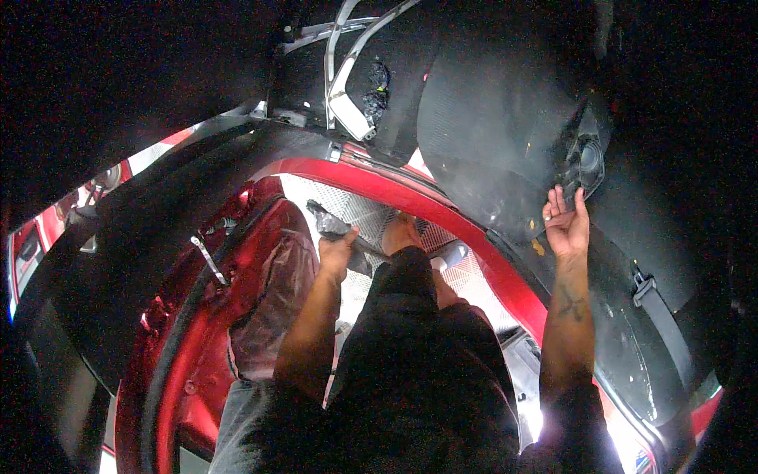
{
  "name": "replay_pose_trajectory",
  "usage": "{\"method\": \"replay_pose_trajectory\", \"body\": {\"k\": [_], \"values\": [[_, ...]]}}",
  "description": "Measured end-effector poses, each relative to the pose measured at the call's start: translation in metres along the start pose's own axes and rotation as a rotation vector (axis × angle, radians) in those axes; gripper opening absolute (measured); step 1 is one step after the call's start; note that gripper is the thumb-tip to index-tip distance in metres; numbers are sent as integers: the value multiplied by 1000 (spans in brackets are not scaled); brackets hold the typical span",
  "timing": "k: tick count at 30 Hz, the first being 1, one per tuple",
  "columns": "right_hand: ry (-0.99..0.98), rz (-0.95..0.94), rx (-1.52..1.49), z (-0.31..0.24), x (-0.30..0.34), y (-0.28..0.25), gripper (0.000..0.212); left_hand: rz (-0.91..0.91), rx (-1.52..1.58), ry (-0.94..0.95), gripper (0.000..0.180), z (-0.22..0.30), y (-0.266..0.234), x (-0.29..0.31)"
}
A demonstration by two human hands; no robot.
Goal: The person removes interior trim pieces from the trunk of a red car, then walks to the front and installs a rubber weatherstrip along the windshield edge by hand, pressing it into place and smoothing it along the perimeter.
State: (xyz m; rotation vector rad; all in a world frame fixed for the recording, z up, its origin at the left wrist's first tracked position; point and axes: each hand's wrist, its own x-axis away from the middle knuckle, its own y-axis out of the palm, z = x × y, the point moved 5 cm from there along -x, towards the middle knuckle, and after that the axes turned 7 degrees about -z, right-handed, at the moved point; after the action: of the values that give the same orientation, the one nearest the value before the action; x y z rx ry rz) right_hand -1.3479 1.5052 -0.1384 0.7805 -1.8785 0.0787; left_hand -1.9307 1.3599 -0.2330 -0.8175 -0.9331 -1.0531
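Note:
My left hand is closed around a dark, glossy handheld tool with a narrow end pointing away from me; its exact kind is hard to make out. It is held over the light patterned floor between the red door and the car sill. My right hand is palm up at the side of a dark car seat. Its fingers and thumb pinch the lower end of a black plastic trim piece, which has a rounded knob on it.
The open red car door stands at left, with a metal check strap. A red sill curves across the middle. Bare metal seat rails or brackets rise at the far side. A seat-belt strap lies at right.

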Motion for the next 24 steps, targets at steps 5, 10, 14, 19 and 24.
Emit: {"method": "replay_pose_trajectory", "body": {"k": [5,10,14,19,24], "values": [[-55,-148,-68,11,32,-23,28,56,-192,-121,60,6,11,23],[-126,-364,43,30,75,-31,25,30,-154,42,37,-43,6,12],[-171,-427,90,58,130,-50,36,-36,-207,157,35,-31,26,40],[-34,-566,193,113,199,-110,42,-72,-28,254,37,-55,41,72],[-24,-546,387,147,277,-173,46,-201,93,128,36,-92,42,117]]}}
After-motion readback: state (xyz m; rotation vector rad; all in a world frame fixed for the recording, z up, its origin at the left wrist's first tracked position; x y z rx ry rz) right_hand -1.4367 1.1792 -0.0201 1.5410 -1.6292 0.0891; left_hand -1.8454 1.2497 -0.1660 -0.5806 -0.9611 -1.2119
